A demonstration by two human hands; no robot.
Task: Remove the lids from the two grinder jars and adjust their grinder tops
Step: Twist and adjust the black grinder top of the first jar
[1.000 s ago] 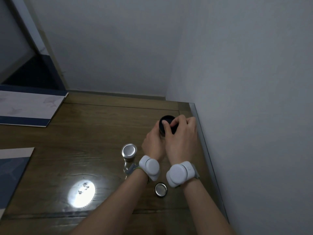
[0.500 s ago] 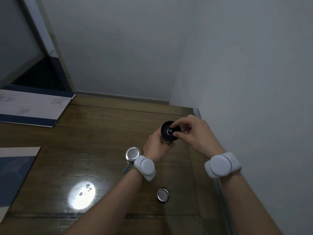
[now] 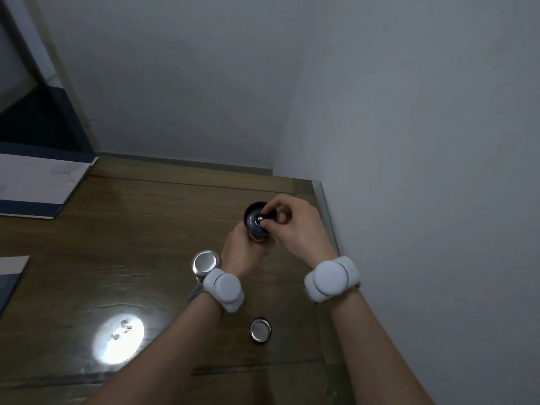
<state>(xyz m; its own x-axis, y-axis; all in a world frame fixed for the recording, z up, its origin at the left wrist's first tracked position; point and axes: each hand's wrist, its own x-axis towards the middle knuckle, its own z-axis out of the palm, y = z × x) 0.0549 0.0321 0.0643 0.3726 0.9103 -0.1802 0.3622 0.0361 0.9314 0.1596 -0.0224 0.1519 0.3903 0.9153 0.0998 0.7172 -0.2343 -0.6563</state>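
My left hand grips the body of a grinder jar whose black grinder top is uncovered. My right hand pinches the small metal knob at the centre of that top with thumb and fingertips. The jar's glass body is mostly hidden behind my left hand. A second grinder jar stands just left of my left wrist, with its silver lid on. A loose silver lid lies upside down on the wooden table, between my forearms.
A grey wall runs close along the table's right edge. A white and blue board lies at the far left, another sheet at the left edge. A bright light reflection shines on the near table.
My right hand has shifted from covering the black top to pinching its centre knob, its wrist swinging out to the right. My left hand kept hold of the jar.
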